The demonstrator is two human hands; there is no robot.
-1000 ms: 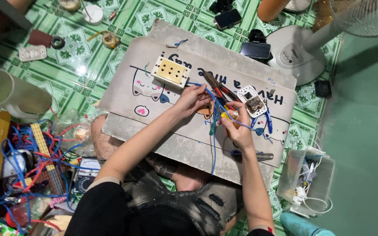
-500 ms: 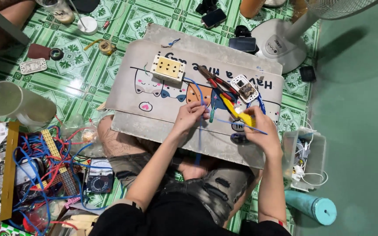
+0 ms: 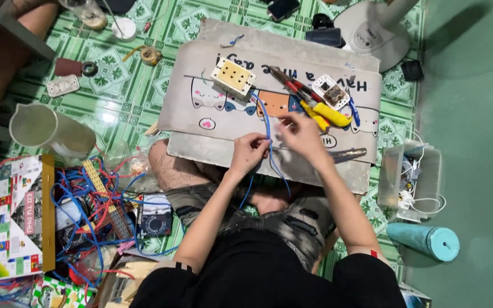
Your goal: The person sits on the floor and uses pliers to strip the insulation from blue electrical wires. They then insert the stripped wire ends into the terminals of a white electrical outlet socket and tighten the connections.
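Note:
I sit cross-legged with a grey board point(image 3: 201, 97) printed with cartoon cats over my legs. My left hand point(image 3: 249, 153) pinches a blue wire point(image 3: 265, 122) near the board's near edge. My right hand point(image 3: 302, 136) is blurred and grips the same wire a little higher. The wire runs up to a cream socket plate point(image 3: 233, 76) lying on the board. Yellow-handled pliers point(image 3: 327, 115) and a red-handled tool point(image 3: 287, 83) lie just beyond my right hand, beside a white switch box point(image 3: 332, 92).
A tangle of blue and red wires point(image 3: 89, 205), a multimeter point(image 3: 155, 217) and a printed box point(image 3: 25, 217) lie left. A plastic jug point(image 3: 49, 130), a fan base point(image 3: 372, 34), a clear tub of cables point(image 3: 409, 179) and a teal bottle point(image 3: 426, 240) ring the board.
Both hands have drawn back from the pliers and switch box toward the board's near edge. The yellow pliers have left my right hand and lie on the board. The camera has shifted.

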